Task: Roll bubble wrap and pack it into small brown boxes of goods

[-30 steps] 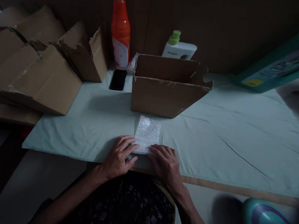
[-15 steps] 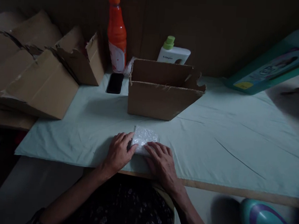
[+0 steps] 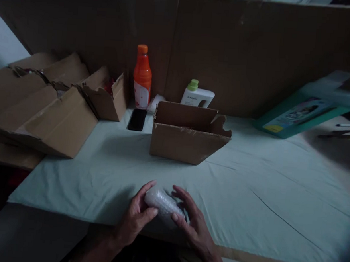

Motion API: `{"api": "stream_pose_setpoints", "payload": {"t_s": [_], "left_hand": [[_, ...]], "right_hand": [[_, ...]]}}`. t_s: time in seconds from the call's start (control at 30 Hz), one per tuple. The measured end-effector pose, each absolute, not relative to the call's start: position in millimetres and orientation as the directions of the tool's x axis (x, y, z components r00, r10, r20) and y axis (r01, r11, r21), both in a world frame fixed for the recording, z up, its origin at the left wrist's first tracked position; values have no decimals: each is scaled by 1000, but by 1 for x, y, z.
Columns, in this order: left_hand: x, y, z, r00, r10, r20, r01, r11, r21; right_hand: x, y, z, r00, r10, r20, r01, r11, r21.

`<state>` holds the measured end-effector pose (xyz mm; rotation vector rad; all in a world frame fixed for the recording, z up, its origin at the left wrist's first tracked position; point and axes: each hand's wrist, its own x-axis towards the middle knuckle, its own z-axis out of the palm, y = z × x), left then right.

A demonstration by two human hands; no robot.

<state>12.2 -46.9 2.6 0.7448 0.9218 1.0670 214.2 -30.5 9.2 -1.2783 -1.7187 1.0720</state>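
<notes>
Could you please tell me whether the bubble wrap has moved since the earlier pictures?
Yes, the bubble wrap has shifted nearer the camera, farther from the open cardboard box directly ahead of it.

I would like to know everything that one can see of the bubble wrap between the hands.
The bubble wrap looks like clear, whitish plastic, shiny and bumpy, shaped into a short, thick roll. It lies slantwise, one rounded end toward the box, the other nearer the person. The left hand holds the first end; the right hand, fingers spread, has its thumb at the other. Whether it touches the cloth or contains anything cannot be told.
</notes>
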Motion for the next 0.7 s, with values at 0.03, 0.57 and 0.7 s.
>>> {"api": "stream_pose_setpoints", "payload": {"t_s": [0.03,0.57,0.7], "left_hand": [[12,-45,3,226,941,-251,-366,320,874],[-6,116,102,152,761,631,645,-560,520],[-9,105,85,151,765,626,558,-589,585]], "right_hand": [[216,-30,10,-270,963,14,332,107,-937],[298,72,180,3,873,487,924,184,-336],[274,123,208,-321,828,460,871,449,-200]]}}
